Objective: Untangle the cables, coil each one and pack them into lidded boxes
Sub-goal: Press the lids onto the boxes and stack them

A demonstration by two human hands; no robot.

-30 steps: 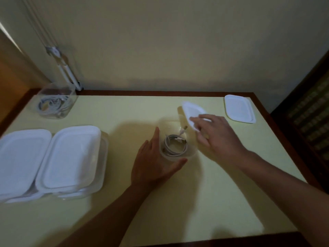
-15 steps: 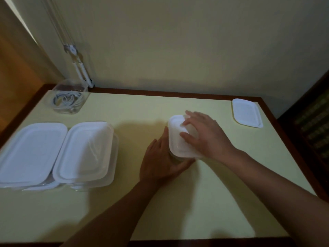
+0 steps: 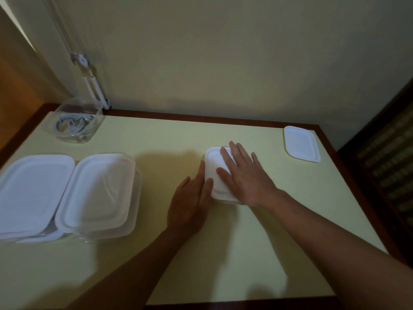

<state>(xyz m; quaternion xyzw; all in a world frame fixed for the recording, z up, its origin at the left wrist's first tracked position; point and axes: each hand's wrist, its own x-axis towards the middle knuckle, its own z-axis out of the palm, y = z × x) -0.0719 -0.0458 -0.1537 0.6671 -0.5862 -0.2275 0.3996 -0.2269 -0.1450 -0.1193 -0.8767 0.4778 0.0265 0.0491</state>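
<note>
Change since a second ago: lid (image 3: 213, 162), then held tilted above the open small box (image 3: 224, 201), now sits flat on it; the coiled cable seen inside is covered from sight. The right hand (image 3: 243, 175), whose fingers were curled at the lid's edge half a second ago, has flattened.

Item, right hand: palm down on the lid, fingers straight and slightly spread, pointing away toward the wall. It grips nothing; it presses on the lid's top.

Item, left hand (image 3: 190, 198): lies low on the table (image 3: 223, 253), fingers straight and together, its thumb side touching the box's left wall. It grasps nothing.

Item, small box: stands right of the table's centre, between the two hands. Only a thin clear strip of it shows under the lid's near edge.

Item, spare lid (image 3: 301, 144): white, flat on the table at the far right corner, well apart from the hands.

Item, clear tub (image 3: 77, 121): far left corner, uncovered, with loose white cables (image 3: 71, 126) inside.

Item, two large boxes, each under a white lid: one at the left edge (image 3: 33, 193), the other (image 3: 100, 191) just beside it, both touching or nearly so.

Item, white jointed arm (image 3: 93, 86): against the wall behind the tub.
</note>
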